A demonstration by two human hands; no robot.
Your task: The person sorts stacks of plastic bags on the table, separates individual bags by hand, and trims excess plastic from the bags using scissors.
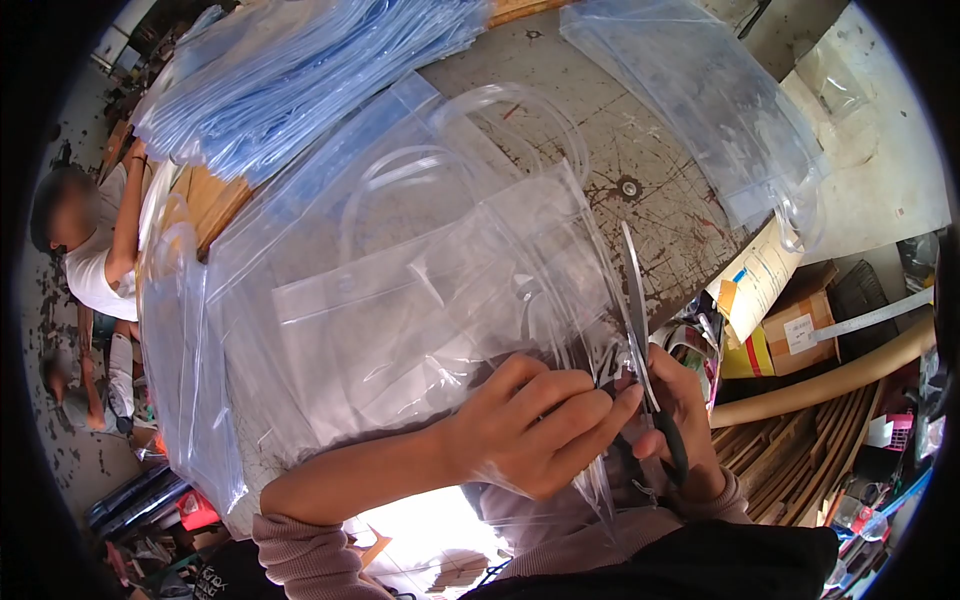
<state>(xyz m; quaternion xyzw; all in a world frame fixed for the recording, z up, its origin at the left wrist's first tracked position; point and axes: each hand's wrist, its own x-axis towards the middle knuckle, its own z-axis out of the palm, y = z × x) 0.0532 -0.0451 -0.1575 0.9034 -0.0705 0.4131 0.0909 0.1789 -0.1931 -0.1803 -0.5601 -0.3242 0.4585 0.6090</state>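
A clear plastic bag (400, 320) with tube-like handles lies across the worktable in front of me. My left hand (545, 420) is closed on its gathered edge at the right end, fingers bent and pinching the film. Beside it, my right hand (685, 420) grips a pair of scissors (637, 300) with dark handles, the long blades pointing up and away from me. The lower part of the scissors sits close against my left fingertips and the plastic. Glare and folds hide exactly where the blades meet the film.
A thick stack of bluish plastic bags (310, 80) fills the back left. Another clear bag (700, 110) lies at the back right of the scratched table (660, 220). Boxes (795, 325) and wooden slats (800, 440) stand at right. A person (100, 240) is at left.
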